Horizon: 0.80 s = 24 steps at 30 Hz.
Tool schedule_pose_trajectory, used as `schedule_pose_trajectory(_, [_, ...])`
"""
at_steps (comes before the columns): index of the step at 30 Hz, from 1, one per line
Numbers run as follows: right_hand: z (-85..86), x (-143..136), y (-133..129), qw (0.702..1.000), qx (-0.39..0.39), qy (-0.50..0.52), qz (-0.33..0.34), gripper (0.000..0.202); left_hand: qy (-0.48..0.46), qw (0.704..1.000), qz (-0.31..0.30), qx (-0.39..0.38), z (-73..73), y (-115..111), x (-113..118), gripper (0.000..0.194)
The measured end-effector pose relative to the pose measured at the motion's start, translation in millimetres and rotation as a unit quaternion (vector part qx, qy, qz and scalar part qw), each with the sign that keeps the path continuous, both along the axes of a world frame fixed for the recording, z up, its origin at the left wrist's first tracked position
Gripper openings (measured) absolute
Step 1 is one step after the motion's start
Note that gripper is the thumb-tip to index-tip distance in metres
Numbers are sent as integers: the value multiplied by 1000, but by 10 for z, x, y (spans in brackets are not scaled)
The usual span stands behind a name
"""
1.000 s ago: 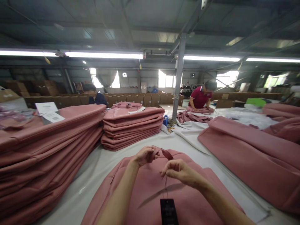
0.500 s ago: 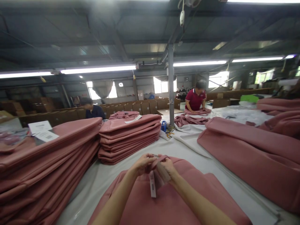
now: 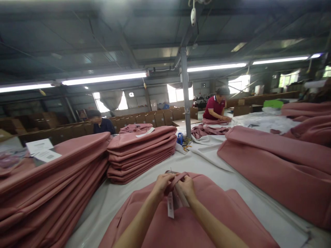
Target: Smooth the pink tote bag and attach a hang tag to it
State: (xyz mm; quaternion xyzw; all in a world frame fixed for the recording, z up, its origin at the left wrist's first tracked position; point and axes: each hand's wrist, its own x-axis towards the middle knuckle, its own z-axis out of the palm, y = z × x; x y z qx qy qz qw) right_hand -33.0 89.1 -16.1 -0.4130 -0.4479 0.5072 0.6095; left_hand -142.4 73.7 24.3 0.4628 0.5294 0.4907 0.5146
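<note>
A pink garment [image 3: 186, 220] lies flat on the white table in front of me. My left hand [image 3: 162, 183] and my right hand [image 3: 186, 187] meet at its far edge, both pinching a pink fabric loop [image 3: 178, 178] at the collar. A white paper tag [image 3: 170, 205] hangs down between my hands, touching the loop area. My forearms stretch over the garment from the bottom of the view.
Tall stacks of folded pink garments stand at left [image 3: 51, 179] and centre [image 3: 142, 150]; more pink cloth [image 3: 274, 172] lies at right. A steel post [image 3: 186, 100] rises behind the table. Two other people [image 3: 216, 108] work at far tables. Papers [image 3: 42, 150] rest on the left stack.
My hands came together at the collar loop. The black tag seen a second ago is out of sight; a white tag now hangs between my hands. The view tilted up slightly.
</note>
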Motion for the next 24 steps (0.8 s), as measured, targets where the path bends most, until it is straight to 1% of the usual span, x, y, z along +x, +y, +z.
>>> schedule_pose_trajectory(3, [19, 27, -61, 999, -23, 8, 26, 31, 37, 998, 33, 45, 29, 52, -50, 35])
schedule_pose_trajectory(7, [19, 110, -231, 996, -56, 28, 70, 28, 95, 983, 58, 146, 108, 102, -116, 27])
schedule_pose_trajectory(9, [15, 195, -314, 995, -61, 45, 70, 31, 118, 974, 52, 185, 136, 85, -102, 24])
schedule_pose_trajectory(11, [20, 294, -359, 996, -49, 55, 56, 35, 134, 968, 19, 210, 146, 44, -50, 22])
schedule_pose_trajectory(12, [29, 340, -363, 997, -32, 43, 57, 39, 140, 966, -3, 218, 145, 19, -17, 22])
schedule_pose_trajectory(15, [75, 434, -325, 994, 20, -27, 102, 51, 149, 959, -53, 235, 133, -42, 64, 22])
schedule_pose_trajectory(18, [119, 451, -278, 988, 39, -54, 141, 51, 149, 959, -64, 232, 118, -69, 76, 22])
schedule_pose_trajectory(21, [120, 422, -280, 986, 44, -62, 148, 52, 141, 964, -74, 212, 91, -93, 46, 24])
schedule_pose_trajectory(24, [83, 383, -317, 987, 46, -69, 136, 53, 127, 970, -105, 178, 48, -134, 38, 29])
